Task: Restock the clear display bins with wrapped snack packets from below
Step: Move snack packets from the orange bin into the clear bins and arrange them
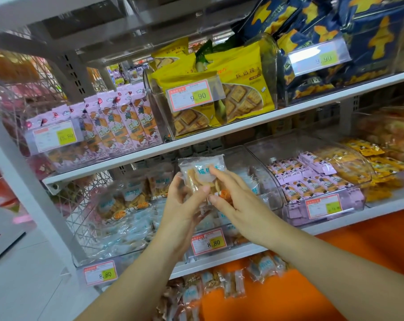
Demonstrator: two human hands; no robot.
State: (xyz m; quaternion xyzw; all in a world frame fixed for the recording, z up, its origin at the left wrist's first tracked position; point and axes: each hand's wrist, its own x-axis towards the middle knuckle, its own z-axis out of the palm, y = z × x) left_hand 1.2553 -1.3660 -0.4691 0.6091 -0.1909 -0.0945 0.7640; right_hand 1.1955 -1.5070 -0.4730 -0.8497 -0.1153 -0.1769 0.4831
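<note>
At the centre of the head view, a transparent wrapped snack packet with a pale blue label and golden chips inside is held upright in the air by both hands. The left hand comes up from seven o'clock and pinches the packet's lower left part between thumb and curled fingers. The right hand comes in from five o'clock, with its fingers curled over the packet's right side and its thumb pressed to the front.

The packet sits just in front of the middle clear plastic display bin on the lower white shelf, above that bin's red-and-yellow 8.80 price tag.

Toward nine o'clock of the hands, a second clear bin holds a heap of similar blue-labelled packets. Toward three o'clock, a rounded clear bin holds small pink wrapped bars.

On the shelf above, from ten to one o'clock, stand tall pink cartoon-printed packs, yellow biscuit bags and navy blue bags.

At six o'clock, below the lower shelf, more clear wrapped packets lie loose on an orange surface.
</note>
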